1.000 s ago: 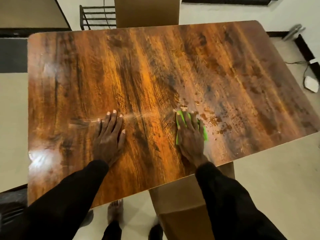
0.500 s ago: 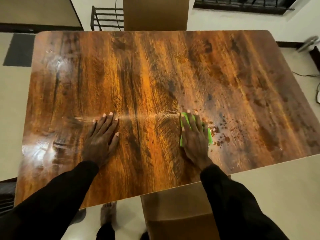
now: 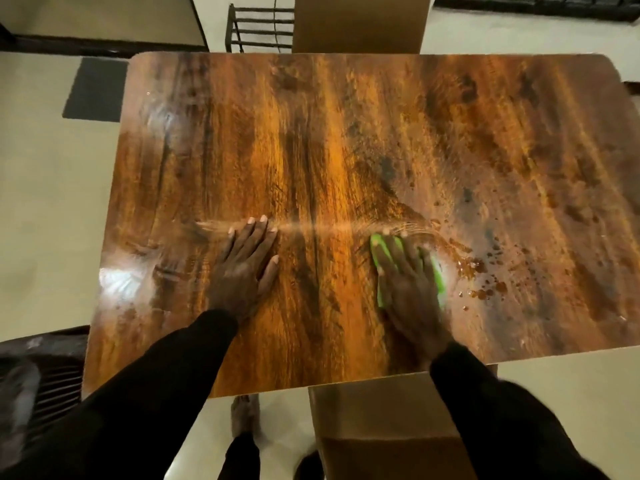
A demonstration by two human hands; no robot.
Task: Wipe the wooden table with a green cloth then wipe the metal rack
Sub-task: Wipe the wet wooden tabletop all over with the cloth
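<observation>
A glossy wooden table [image 3: 346, 140] fills the view. My right hand [image 3: 408, 289] lies flat on a green cloth [image 3: 379, 251], pressing it to the tabletop near the front edge; the cloth shows only at the hand's sides. Wet droplets and smears [image 3: 481, 271] lie just right of the cloth. My left hand [image 3: 244, 265] rests flat on the wood with fingers spread, holding nothing. A dark metal rack [image 3: 259, 27] stands on the floor beyond the table's far edge, partly hidden.
A brown panel [image 3: 360, 22] rises behind the far edge, and another brown panel [image 3: 384, 427] stands under the near edge by my feet. A dark mat [image 3: 95, 88] lies on the pale floor at left. A dark wire object [image 3: 38, 379] sits at lower left.
My right hand has slid the cloth slightly rightward toward the droplets, leaving fresh curved streaks. The view has shifted, so the table sits further right. The left hand stays planted.
</observation>
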